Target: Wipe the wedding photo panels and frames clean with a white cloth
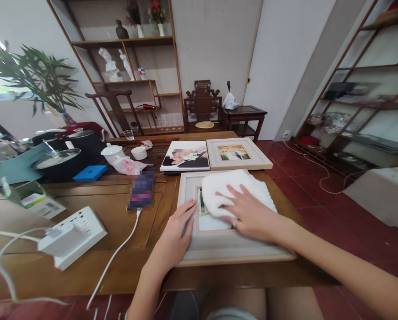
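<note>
A picture frame (225, 251) with a pale mat and light wood edge lies flat near the front of the wooden table. On its left side rests my left hand (178, 233), fingers stretched out, steadying contact near the inner border. My right hand (244, 209) lies spread and flat on a folded white cloth (215, 184), pressing it against the frame's upper right part. Much of the photo (205, 220) inside is hidden under cloth and hand; a strip of green and white shows at its left.
Behind lie a second framed photo (262, 158) and a photo panel (185, 155). Leftward are a phone (141, 191) on a white cable (119, 249), a power strip (82, 235), a blue sponge-like block (90, 173), a small box (39, 202) and pots (57, 162).
</note>
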{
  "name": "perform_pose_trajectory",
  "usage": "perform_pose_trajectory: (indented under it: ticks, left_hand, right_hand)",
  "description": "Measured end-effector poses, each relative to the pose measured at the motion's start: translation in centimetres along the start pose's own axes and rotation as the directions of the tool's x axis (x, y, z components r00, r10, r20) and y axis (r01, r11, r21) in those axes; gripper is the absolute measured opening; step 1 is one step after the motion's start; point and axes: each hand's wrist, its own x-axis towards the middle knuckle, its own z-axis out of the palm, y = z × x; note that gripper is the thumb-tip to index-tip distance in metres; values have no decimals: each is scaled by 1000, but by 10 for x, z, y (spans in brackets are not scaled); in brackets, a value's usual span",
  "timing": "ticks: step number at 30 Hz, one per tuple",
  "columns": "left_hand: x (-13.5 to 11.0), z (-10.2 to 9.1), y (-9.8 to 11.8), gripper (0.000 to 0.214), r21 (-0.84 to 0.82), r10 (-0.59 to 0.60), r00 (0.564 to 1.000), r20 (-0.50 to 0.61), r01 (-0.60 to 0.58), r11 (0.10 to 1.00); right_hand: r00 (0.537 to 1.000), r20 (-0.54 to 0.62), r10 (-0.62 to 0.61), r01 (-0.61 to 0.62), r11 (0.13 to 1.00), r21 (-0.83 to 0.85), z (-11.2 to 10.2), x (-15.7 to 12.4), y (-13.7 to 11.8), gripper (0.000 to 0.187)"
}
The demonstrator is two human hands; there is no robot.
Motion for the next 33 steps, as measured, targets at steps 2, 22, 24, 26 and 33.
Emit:
perform_pose_trajectory:
  ticks: [2,22,24,26,33]
  left_hand:
    - [0,0,1,39,-2,0,1000,3,0,1000]
    - [-1,-1,1,39,2,4,1000,9,-4,1000]
    - [-1,-1,1,39,-1,15,1000,1,-15,1000]
    - [0,-1,1,39,-3,18,1000,-2,-18,1000]
    - [0,-1,1,40,4,16,1000,16,-16,1000]
  right_hand:
    - [998,55,-40,34,995,94,-10,-21,-24,34]
    - [983,-183,35,-77,970,-233,10,24,37,47]
    - [986,-163,24,-60,973,-223,11,32,38,52]
    - [993,-120,15,-37,983,-180,12,33,34,55]
    - [994,100,-41,34,997,71,-11,-15,-10,62]
